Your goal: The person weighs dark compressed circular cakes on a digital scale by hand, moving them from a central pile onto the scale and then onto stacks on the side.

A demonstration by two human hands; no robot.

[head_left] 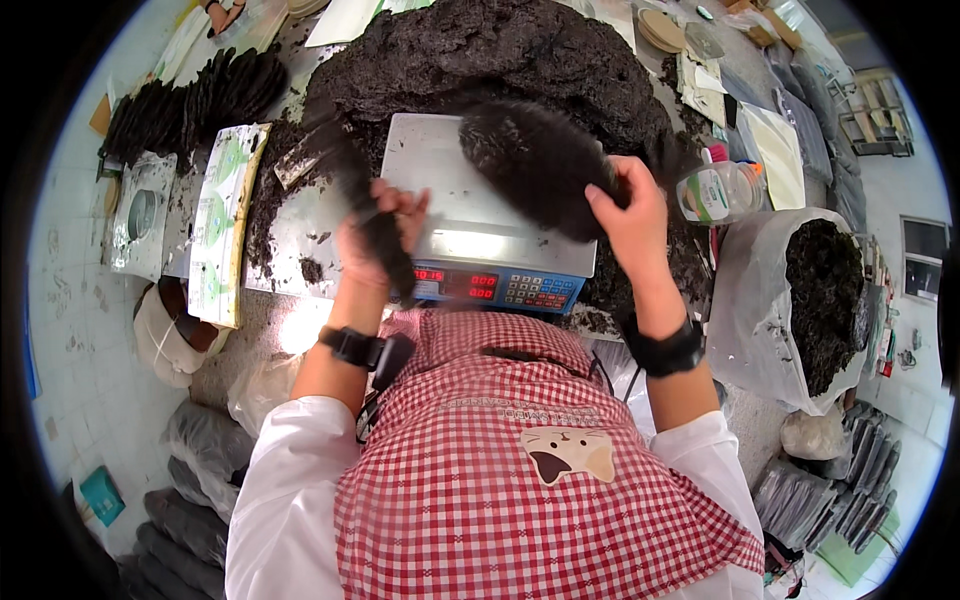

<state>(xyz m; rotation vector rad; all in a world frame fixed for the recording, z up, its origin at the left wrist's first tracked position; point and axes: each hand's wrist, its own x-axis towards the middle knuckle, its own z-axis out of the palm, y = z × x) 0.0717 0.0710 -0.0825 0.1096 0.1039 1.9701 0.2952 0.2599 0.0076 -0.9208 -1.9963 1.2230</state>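
My right hand [637, 208] is closed on the lower right end of a dark, fibrous oval pad [525, 160], thumb on top. The pad is tilted over the metal platform of a digital scale [450, 205]; whether it touches is unclear. Left of the platform, my left hand [385, 235] grips another dark pad [352, 175], seen nearly edge-on and blurred by motion. Small dark crumbs lie on the platform. The scale's blue front panel [540, 291] has lit red digits and keys. Behind it rises a large mound of dark fibrous material [480, 55].
A row of dark pads [195, 105] stands at the far left, near a white and green box [225, 225]. To the right are a clear jar [722, 192] and an open plastic bag [755, 310] of dark shreds. Another person's hands [223, 14] show at the upper left.
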